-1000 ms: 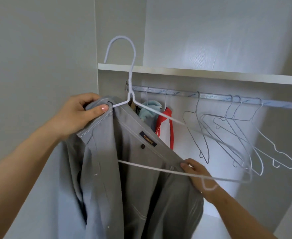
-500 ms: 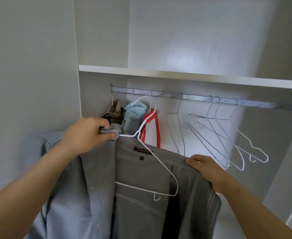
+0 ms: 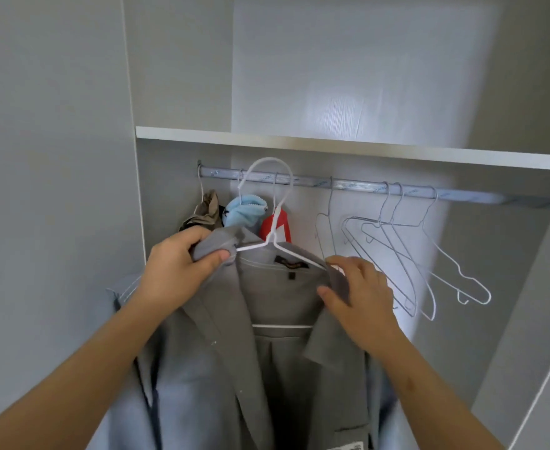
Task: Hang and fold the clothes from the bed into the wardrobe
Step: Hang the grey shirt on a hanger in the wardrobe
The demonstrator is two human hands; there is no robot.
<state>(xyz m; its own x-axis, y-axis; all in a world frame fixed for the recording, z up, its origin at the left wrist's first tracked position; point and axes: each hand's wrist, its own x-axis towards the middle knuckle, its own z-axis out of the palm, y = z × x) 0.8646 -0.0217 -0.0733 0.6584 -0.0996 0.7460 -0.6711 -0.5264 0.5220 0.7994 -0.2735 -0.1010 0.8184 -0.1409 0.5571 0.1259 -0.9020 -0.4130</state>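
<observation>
A grey shirt (image 3: 277, 368) hangs open in front of me on a white wire hanger (image 3: 275, 222) whose hook rises in front of the wardrobe rail (image 3: 358, 185). My left hand (image 3: 178, 271) grips the shirt's left shoulder and collar over the hanger's arm. On the other side, my right hand (image 3: 361, 300) pinches the right collar edge between thumb and fingers. A brown label sits at the back of the neck between my hands. I cannot tell whether the hook rests on the rail.
Brown (image 3: 207, 212), light blue (image 3: 244, 214) and red (image 3: 275, 227) garments hang at the rail's left end. Several bare wire hangers (image 3: 406, 254) hang to the right. A white shelf (image 3: 348, 147) runs above the rail; the wardrobe's side panel (image 3: 56, 190) stands at left.
The hanger, earlier lying askew across the shirt front, now sits upright inside the shoulders with its hook up by the rail. My right hand moved from the shoulder edge to the right collar.
</observation>
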